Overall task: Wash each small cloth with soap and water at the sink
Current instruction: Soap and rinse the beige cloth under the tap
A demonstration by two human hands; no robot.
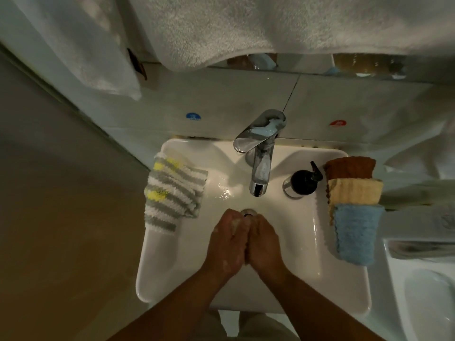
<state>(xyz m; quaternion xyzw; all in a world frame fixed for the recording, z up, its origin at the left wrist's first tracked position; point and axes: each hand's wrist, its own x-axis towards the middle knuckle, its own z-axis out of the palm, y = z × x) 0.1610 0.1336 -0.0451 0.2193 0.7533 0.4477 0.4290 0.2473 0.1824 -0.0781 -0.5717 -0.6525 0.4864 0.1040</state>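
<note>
My left hand (227, 242) and my right hand (263, 244) are pressed palm to palm over the white sink (172, 262), just in front of the drain (249, 212). Soap suds show on the left hand. Neither hand holds a cloth. A grey, white and yellow striped cloth (172, 193) lies on the sink's left rim. On the right rim lie a brown cloth (349, 167), a cream cloth (354, 190) and a blue cloth (355, 232), overlapping in a row. A black soap dispenser (304, 180) stands right of the chrome tap (261, 153).
Large white towels (221, 28) hang above the sink against the tiled wall. A mirror edge (295, 62) runs behind them. Another white basin (423, 291) adjoins on the right. Water drops lie on the sink near the tap.
</note>
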